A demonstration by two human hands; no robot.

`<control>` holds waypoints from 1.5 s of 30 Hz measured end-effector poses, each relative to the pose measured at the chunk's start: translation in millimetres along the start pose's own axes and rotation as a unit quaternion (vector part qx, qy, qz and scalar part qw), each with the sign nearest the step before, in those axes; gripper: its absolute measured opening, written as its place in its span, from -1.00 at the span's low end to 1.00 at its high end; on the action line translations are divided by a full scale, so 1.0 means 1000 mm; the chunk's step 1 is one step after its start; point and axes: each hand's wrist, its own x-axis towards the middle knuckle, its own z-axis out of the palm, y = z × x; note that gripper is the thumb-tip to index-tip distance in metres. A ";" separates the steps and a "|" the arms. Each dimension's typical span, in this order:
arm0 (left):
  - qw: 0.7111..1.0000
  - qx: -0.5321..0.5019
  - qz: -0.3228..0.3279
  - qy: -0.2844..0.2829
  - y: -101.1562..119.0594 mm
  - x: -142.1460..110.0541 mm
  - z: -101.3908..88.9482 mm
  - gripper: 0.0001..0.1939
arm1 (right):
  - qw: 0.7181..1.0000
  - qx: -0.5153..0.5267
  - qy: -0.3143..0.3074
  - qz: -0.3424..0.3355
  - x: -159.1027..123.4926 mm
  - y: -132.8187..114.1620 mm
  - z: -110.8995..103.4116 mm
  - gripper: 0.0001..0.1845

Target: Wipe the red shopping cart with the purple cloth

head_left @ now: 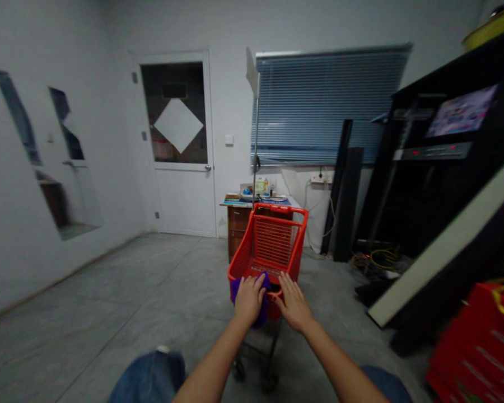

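A small red shopping cart (273, 240) stands in front of me, its basket facing me and its dark wheels on the floor below. My left hand (248, 296) presses a purple cloth (260, 319) over the near rim, left of the middle. Some of the cloth hangs down under that hand, and part of it is hidden by my fingers. To the right, my right hand (293, 299) rests with its fingers stretched over the near rim, with no cloth in it.
Behind the cart is a small desk (239, 224) with clutter on top. A white door (185, 196) stands to the left. On the right are a dark rack (411, 207), a leaning pale board (445, 246), cables (382, 260) and stacked red bags (479, 341).
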 end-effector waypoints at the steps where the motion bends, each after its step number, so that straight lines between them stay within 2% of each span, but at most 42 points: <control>1: 1.000 0.000 0.006 -0.003 -0.004 0.001 -0.001 -0.53 | 1.000 -0.004 0.001 -0.005 -0.001 0.001 0.000 -0.19; 3: 1.000 0.003 0.006 -0.004 -0.022 0.003 -0.007 -0.54 | 1.000 -0.009 -0.002 -0.009 -0.001 0.001 -0.001 -0.20; 7: 0.999 0.015 -0.045 0.010 -0.067 0.007 -0.024 -0.56 | 1.000 -0.006 -0.007 -0.010 0.001 -0.004 0.001 -0.14; 9: 0.997 0.020 -0.071 0.016 -0.075 0.008 -0.028 -0.57 | 1.000 0.000 -0.003 -0.012 0.002 -0.008 0.005 -0.12; 12: 0.995 0.037 -0.089 0.029 -0.056 0.006 -0.022 -0.57 | 1.000 0.008 0.007 -0.012 0.003 -0.013 0.012 -0.11; 16: 0.998 0.035 -0.040 0.029 -0.012 -0.001 -0.004 -0.55 | 1.000 0.003 0.015 -0.019 0.003 -0.009 0.015 -0.15; 19: 1.000 0.020 0.003 0.018 -0.005 -0.005 -0.002 -0.53 | 0.999 -0.009 0.026 -0.026 0.002 0.001 0.013 -0.20; 21: 0.999 0.019 0.009 0.024 -0.019 -0.006 -0.005 -0.52 | 0.999 -0.015 0.034 -0.031 0.001 0.007 0.011 -0.22; 27: 0.997 -0.010 -0.051 0.055 -0.081 0.000 -0.011 -0.53 | 0.998 -0.011 0.050 -0.039 -0.004 0.010 0.011 -0.21; 33: 0.995 -0.069 -0.052 0.050 -0.100 0.005 -0.008 -0.53 | 0.998 -0.003 0.065 -0.014 -0.013 -0.013 0.018 -0.20; 36: 0.993 -0.075 -0.075 0.046 -0.100 0.008 -0.014 -0.54 | 0.998 -0.004 0.057 -0.003 -0.019 -0.028 0.019 -0.16; 38: 0.993 -0.069 -0.087 0.050 -0.094 0.005 -0.018 -0.56 | 0.999 -0.006 0.036 -0.021 -0.020 -0.032 0.015 -0.16; 40: 0.993 -0.060 -0.082 0.055 -0.081 -0.003 -0.018 -0.56 | 0.999 -0.011 0.015 -0.037 -0.019 -0.031 0.010 -0.17; 45: 0.997 -0.044 -0.028 0.053 -0.042 -0.031 -0.008 -0.54 | 0.999 -0.032 0.023 0.009 -0.011 -0.018 0.001 -0.19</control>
